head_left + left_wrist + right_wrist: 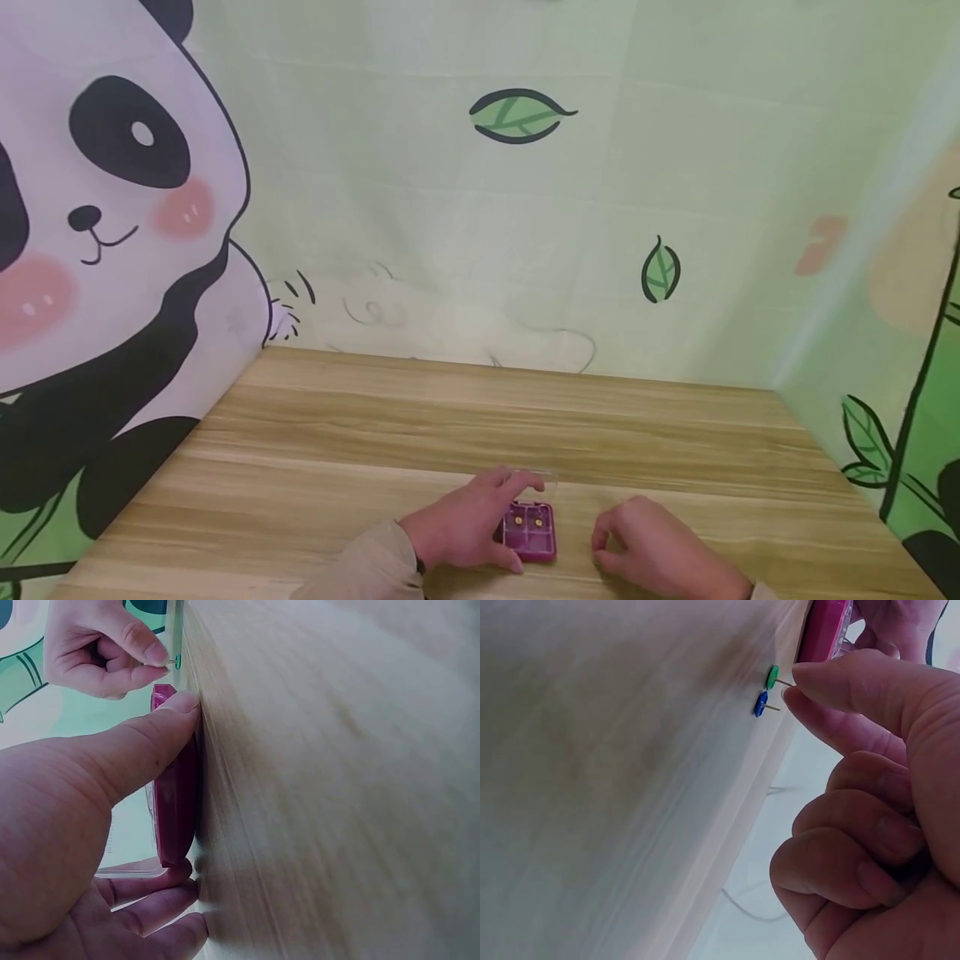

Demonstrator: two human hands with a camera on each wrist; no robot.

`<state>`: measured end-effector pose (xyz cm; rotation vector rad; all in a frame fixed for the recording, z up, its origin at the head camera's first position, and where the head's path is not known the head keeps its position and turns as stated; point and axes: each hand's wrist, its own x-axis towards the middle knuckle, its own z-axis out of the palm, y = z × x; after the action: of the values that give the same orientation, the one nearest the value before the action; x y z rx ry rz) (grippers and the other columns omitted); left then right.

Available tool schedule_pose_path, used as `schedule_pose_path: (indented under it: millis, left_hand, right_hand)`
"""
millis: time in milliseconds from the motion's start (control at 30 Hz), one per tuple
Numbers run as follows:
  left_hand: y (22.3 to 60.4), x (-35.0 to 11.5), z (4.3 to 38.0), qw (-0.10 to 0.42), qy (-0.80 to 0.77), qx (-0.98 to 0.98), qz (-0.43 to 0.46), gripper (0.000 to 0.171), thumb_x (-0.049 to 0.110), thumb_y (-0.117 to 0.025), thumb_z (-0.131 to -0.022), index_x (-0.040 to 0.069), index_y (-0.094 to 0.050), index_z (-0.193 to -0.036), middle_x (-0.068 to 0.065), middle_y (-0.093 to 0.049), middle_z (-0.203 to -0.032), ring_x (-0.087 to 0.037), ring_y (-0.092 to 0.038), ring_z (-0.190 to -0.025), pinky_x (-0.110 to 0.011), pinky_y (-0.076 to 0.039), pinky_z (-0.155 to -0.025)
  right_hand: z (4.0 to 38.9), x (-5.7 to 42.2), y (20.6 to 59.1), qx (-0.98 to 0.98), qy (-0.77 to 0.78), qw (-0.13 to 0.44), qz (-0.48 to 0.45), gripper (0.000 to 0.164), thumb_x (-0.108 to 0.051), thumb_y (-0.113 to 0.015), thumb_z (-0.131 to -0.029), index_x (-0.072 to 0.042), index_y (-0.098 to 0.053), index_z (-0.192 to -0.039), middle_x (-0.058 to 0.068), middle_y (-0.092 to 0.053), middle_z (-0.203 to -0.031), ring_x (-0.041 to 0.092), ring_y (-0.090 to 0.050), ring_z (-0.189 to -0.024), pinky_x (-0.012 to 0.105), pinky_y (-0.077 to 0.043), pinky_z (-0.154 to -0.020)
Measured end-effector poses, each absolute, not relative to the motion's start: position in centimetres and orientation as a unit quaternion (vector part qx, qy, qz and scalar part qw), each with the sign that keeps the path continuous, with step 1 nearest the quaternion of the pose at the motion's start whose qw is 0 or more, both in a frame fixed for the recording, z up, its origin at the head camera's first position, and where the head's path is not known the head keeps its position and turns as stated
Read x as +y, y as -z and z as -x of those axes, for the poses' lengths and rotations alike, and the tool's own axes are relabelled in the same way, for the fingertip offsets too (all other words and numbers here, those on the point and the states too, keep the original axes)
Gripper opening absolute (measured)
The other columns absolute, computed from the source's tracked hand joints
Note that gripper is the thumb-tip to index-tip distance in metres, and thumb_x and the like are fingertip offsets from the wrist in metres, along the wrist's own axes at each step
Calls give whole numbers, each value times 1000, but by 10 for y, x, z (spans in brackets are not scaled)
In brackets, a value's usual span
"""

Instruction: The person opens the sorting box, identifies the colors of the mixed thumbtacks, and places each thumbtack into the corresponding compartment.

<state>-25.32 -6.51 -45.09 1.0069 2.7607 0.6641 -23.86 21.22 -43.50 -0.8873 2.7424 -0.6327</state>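
Note:
My left hand (pixel 468 518) holds a small purple compartment box (pixel 538 548) flat on the table, thumb at its near side, fingers at its far side. The box's clear lid (pixel 551 478) stands raised at the back, partly behind the forefinger. Two small yellow round pieces (pixel 538 522) sit in the far compartments. To the right of the box, my right hand (pixel 651 546) pinches the pin of a green thumbtack (pixel 772 677) between thumb and forefinger, other fingers curled. A blue thumbtack (pixel 760 704) lies beside the green one, pin pointing away from the tabletop.
The wood-grain table (pixel 360 425) carries the box and both hands. A printed cloth (pixel 420 208) with a panda and leaves rises behind the table and at both sides.

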Motion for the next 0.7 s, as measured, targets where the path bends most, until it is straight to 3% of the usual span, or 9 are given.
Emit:
schedule_pose_path:
  millis: [167, 700]
  left_hand:
    - [450, -65, 253, 67, -222, 914, -332, 89, 45, -88, -76, 35, -37, -148, -5, -52, -140, -24, -55, -129, -39, -52, -105]
    - [450, -65, 253, 65, -221, 913, -336, 87, 44, -88, -77, 35, -36, -147, -5, -52, -138, -20, -55, -126, -36, -53, -102]
  right_hand:
    - [237, 215, 435, 917, 240, 125, 293, 8, -18, -76, -89, -23, -77, -82, -17, -69, -77, -4, -54, -63, 20, -48, -60]
    - [238, 211, 441, 916, 204, 91, 334, 14, -15, -71, -92, -23, -71, -80, -22, -60, -71, -6, -48, -62, 18, -45, -60]
